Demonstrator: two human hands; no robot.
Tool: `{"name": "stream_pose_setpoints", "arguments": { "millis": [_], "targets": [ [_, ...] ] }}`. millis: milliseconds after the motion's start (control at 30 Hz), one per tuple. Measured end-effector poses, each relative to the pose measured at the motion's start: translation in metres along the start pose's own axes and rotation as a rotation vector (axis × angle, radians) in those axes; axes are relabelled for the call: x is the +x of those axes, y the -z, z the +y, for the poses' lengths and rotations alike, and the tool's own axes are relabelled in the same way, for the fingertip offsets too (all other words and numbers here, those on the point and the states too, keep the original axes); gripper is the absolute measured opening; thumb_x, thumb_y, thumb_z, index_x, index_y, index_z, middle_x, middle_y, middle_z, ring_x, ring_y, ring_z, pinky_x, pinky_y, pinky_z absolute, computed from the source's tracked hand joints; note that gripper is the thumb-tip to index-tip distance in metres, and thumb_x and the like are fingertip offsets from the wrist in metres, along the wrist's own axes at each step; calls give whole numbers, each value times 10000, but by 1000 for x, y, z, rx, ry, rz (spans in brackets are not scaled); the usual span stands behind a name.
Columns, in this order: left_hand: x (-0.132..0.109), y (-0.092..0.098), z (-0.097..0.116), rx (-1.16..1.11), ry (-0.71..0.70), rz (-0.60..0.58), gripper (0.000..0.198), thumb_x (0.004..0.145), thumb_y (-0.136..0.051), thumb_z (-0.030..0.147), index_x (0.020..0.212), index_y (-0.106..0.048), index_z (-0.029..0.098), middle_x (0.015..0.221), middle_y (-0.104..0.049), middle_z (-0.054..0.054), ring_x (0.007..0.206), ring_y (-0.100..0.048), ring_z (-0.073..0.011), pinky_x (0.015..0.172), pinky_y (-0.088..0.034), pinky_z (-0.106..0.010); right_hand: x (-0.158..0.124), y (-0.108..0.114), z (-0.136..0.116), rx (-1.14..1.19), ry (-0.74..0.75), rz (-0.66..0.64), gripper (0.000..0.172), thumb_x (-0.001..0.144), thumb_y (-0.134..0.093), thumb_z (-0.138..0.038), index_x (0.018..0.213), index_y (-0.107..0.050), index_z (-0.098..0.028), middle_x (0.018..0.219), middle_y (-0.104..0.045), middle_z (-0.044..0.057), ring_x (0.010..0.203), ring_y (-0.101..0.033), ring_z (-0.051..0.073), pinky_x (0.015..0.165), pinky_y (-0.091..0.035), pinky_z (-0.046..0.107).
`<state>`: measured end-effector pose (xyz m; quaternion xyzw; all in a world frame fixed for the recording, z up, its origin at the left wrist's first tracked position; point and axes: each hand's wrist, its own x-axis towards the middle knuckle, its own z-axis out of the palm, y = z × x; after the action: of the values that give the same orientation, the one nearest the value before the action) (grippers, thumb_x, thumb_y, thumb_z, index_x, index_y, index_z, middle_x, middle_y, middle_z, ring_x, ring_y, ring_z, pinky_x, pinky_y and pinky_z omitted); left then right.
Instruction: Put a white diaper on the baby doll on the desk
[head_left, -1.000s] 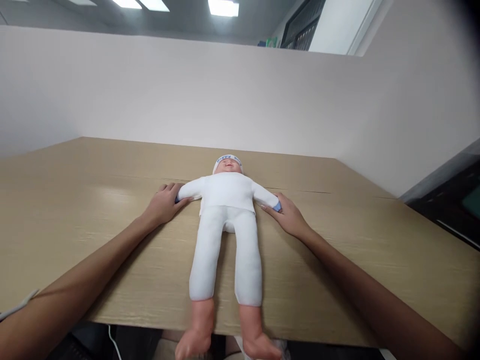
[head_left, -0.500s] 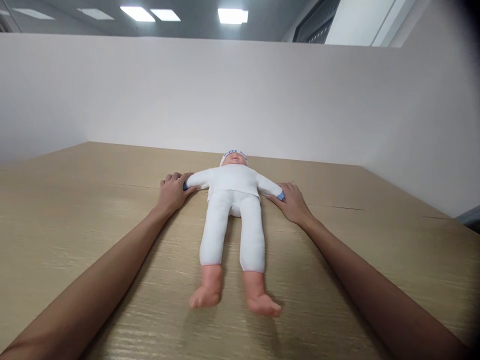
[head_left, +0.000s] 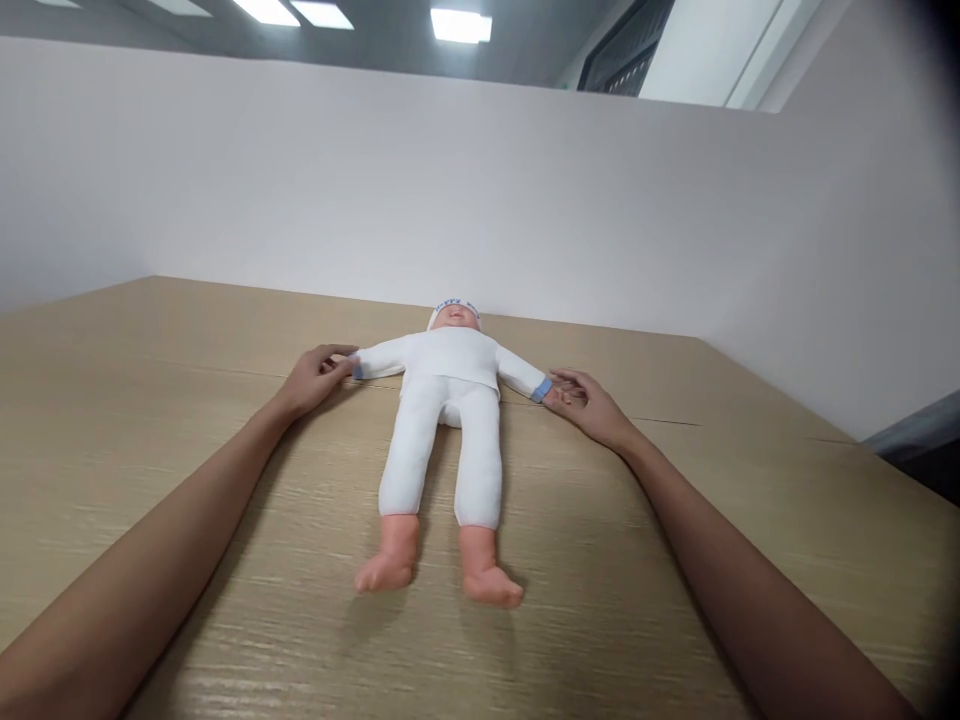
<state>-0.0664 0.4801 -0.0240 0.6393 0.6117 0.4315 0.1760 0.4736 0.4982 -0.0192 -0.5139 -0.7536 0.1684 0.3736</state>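
A baby doll [head_left: 450,400] in a white suit and white cap lies face up on the wooden table [head_left: 187,420], arms spread and bare feet towards me. My left hand [head_left: 313,378] is curled at the end of the doll's arm on the left, fingertips pinching the doll's small hand beside the blue cuff. My right hand [head_left: 592,408] lies at the end of the other arm, with its fingers loosely closed round that small hand just past the blue cuff. Both my forearms are stretched out across the table.
White partition walls [head_left: 480,200] enclose the table at the back and on the right. A seam [head_left: 675,422] runs across the tabletop behind the doll. A dark surface [head_left: 915,450] shows past the table's right edge.
The doll has slid away from me; its feet hung over the near edge and now rest on the table. My hands have moved out from its sleeves to its small hands, baring the blue cuffs.
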Motion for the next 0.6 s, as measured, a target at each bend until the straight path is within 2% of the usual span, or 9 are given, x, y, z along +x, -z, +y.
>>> {"name": "stream_pose_setpoints", "arguments": {
  "millis": [100, 233, 467, 600],
  "targets": [
    [-2, 5, -7, -27, 37, 31, 674, 979, -543, 736, 1251, -810, 181, 1267, -823, -113, 1082, -725, -285, 980, -556, -371, -7, 12, 4, 86, -115, 27, 585, 878, -828, -664, 1296, -771, -259, 1383, -755, 140, 1250, -710, 334, 1145, -552, 544],
    [-1, 6, -13, 16, 89, 56, 596, 922, -622, 703, 1128, -834, 186, 1071, -848, -100, 1008, -724, -296, 936, -544, -383, -8, 15, 8, 96, -116, 22, 471, 878, -823, -633, 1166, -817, -260, 1328, -783, 133, 1241, -724, 344, 1137, -564, 557],
    [2, 5, -14, 10, 114, 77, 537, 885, -666, 668, 1082, -840, 199, 1050, -847, -87, 986, -728, -278, 892, -526, -352, -3, 6, 18, 65, -83, 85, 476, 890, -797, -628, 1164, -814, -239, 1245, -813, 140, 1153, -755, 328, 1102, -594, 559],
    [1, 6, -13, 20, 138, 104, 511, 881, -665, 649, 1052, -835, 198, 988, -836, -81, 944, -721, -277, 877, -525, -358, -3, 7, 23, 6, -77, 132, 492, 908, -759, -634, 1162, -789, -214, 1129, -823, 149, 1045, -773, 317, 1016, -627, 538]
  ]
}}
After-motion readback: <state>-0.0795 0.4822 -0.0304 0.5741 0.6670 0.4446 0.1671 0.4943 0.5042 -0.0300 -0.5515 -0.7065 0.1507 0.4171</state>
